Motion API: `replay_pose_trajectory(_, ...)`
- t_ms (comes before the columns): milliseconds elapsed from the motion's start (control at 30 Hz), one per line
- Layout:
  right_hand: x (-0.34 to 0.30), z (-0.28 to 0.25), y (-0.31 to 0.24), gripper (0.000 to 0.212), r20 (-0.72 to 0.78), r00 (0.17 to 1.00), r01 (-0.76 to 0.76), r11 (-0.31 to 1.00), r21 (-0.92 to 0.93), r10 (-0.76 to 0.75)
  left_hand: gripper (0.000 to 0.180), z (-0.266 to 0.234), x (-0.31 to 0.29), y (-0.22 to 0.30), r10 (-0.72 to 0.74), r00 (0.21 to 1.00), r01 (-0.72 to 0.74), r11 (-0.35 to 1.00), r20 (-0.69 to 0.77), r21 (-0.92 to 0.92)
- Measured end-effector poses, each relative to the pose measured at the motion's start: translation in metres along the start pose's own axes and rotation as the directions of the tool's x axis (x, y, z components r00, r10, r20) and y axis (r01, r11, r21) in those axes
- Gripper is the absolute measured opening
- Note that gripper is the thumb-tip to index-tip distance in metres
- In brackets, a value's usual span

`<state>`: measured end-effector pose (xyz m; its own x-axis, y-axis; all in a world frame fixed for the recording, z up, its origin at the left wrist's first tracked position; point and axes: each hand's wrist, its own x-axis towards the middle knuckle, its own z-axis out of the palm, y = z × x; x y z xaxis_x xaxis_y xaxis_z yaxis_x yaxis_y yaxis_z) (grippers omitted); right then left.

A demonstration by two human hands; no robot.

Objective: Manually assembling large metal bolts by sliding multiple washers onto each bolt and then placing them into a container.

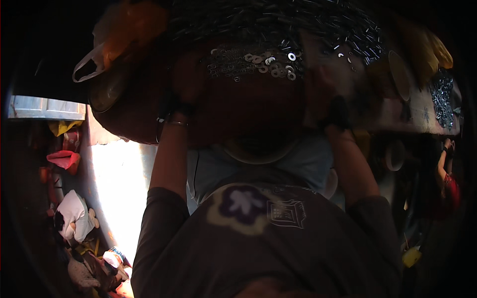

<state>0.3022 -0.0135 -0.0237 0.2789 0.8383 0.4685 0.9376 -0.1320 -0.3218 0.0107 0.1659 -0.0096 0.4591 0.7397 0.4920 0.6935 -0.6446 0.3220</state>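
Both my hands rest over a dark reddish tabletop (238, 109), deep in shadow. My left hand (190, 82) lies just left of a spread of flat metal washers (276, 72); a dark band and a thin bracelet are at its wrist. On the other side of the washers is my right hand (322, 88), a dark band at its wrist too. The fingers of both hands are too dark to make out, and so is anything in them. Beyond the washers lies a wide heap of short, shiny metal pins (268, 22).
A round basin (256, 161) sits at my lap below the table edge. An orange and white plastic bag (126, 32) stands far left, a yellow bag (432, 49) far right near another metal heap (441, 99). Another person's arm (442, 164) shows at right; a white bundle (77, 218) lies left.
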Motion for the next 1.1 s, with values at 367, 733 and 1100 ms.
replay_pose_trajectory(367,0.008,-0.002,-0.019,0.007,-0.041,0.988,-0.139,0.98,0.139,0.146,0.025,0.008,-0.006,-0.007,-0.138,0.986,0.136,0.99,-0.095,-0.031)
replay_pose_trajectory(733,0.003,-0.003,-0.019,0.01,-0.026,1.0,0.016,0.999,0.041,-0.015,0.031,-0.005,-0.011,-0.005,-0.163,0.985,0.157,0.984,-0.065,-0.081)
replay_pose_trajectory(1100,0.006,-0.003,-0.021,0.013,-0.075,0.994,-0.077,0.995,0.064,0.082,0.035,-0.038,0.029,-0.041,0.012,0.965,-0.039,0.994,-0.261,-0.1)
